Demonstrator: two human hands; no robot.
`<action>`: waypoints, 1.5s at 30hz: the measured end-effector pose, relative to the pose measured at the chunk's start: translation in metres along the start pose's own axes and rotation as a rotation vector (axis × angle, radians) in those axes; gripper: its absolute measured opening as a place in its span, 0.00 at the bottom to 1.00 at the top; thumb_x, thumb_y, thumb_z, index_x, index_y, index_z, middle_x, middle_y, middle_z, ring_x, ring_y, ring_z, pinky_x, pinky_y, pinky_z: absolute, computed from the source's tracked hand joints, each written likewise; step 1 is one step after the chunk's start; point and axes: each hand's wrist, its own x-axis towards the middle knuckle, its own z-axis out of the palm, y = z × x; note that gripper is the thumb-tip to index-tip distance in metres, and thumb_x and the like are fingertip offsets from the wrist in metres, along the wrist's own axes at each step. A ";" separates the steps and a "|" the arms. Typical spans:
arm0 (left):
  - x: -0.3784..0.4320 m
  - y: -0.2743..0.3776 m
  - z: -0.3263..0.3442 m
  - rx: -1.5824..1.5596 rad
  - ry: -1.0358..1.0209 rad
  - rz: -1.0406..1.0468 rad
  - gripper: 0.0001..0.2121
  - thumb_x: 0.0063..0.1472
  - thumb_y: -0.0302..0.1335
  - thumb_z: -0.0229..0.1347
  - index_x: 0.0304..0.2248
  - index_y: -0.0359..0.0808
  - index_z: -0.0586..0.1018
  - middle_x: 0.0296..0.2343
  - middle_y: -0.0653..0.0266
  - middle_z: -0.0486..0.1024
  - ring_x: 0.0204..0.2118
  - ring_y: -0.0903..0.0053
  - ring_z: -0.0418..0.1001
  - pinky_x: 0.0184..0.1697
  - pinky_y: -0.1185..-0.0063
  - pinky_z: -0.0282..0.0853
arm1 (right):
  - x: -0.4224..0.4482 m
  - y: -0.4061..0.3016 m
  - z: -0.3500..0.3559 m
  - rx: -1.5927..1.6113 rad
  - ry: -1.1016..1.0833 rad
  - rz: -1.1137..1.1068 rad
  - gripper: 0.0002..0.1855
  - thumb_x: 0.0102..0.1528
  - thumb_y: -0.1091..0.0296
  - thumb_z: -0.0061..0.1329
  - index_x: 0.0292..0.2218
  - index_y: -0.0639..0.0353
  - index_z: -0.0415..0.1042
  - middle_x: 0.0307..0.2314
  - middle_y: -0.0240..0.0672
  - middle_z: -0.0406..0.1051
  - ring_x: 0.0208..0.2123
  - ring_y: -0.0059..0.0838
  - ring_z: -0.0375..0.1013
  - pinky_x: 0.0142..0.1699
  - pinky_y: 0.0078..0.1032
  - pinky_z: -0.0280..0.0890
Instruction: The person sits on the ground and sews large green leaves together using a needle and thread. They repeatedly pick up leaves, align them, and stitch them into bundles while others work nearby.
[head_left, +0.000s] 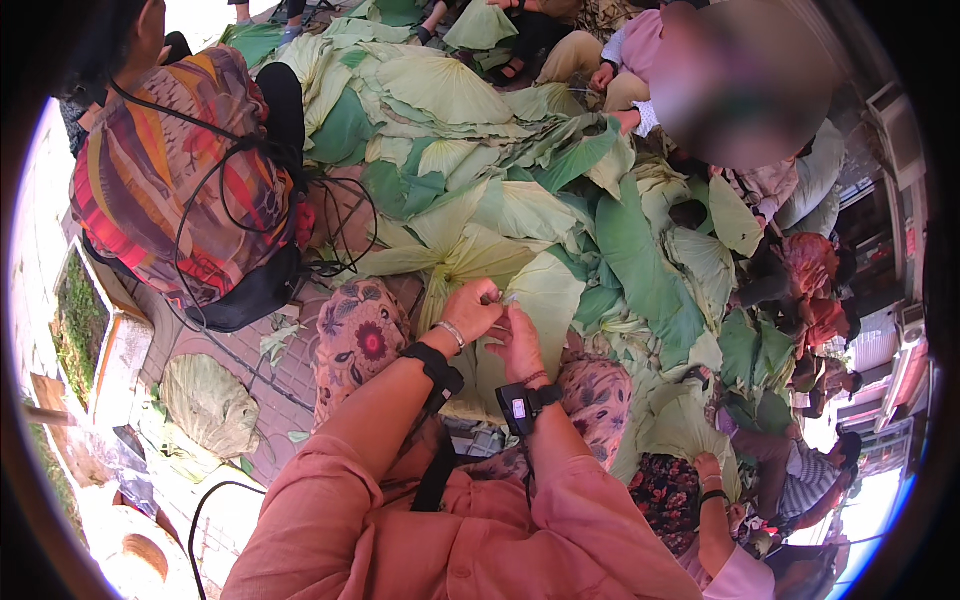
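Note:
My left hand (470, 311) and my right hand (519, 343) meet above my lap, fingertips close together. Between the thumb and fingers of my right hand shows a small pale thing (511, 298), too tiny to name. My left hand's fingers are curled; whatever they may pinch is hidden. Under and beside both hands a pale green lotus leaf (546, 296) lies across my lap, partly covered by them. Just beyond, a yellowish lotus leaf (450, 262) spreads out with its ribs showing. Both wrists wear black strapped devices.
Overlapping lotus leaves (442, 94) cover the ground ahead and to the right. A seated person in a patterned shirt (180, 172) is at left, beside loose black cables (341, 225). Other people sit around the leaves. At lower left are a dry leaf (210, 405) and a planter (124, 360).

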 end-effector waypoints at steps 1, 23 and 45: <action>-0.001 0.001 0.002 -0.072 -0.069 -0.044 0.05 0.47 0.22 0.54 0.25 0.33 0.70 0.22 0.65 0.73 0.25 0.78 0.70 0.28 0.77 0.66 | -0.004 -0.007 -0.001 0.003 0.000 -0.010 0.23 0.53 0.42 0.40 0.39 0.52 0.64 0.33 0.29 0.67 0.29 0.22 0.66 0.31 0.23 0.62; -0.009 -0.013 0.004 0.401 0.058 0.081 0.10 0.54 0.35 0.49 0.27 0.36 0.73 0.25 0.49 0.70 0.30 0.53 0.68 0.32 0.65 0.63 | -0.051 -0.041 -0.088 -0.297 0.246 -0.071 0.06 0.54 0.71 0.38 0.36 0.61 0.62 0.27 0.36 0.68 0.15 0.27 0.70 0.13 0.19 0.60; -0.008 -0.015 0.013 0.441 -0.046 0.142 0.08 0.53 0.31 0.51 0.26 0.35 0.73 0.21 0.50 0.69 0.25 0.58 0.68 0.27 0.70 0.62 | -0.198 -0.062 -0.360 -0.051 1.073 -0.112 0.08 0.53 0.65 0.44 0.35 0.56 0.67 0.14 0.31 0.62 0.10 0.26 0.64 0.13 0.26 0.62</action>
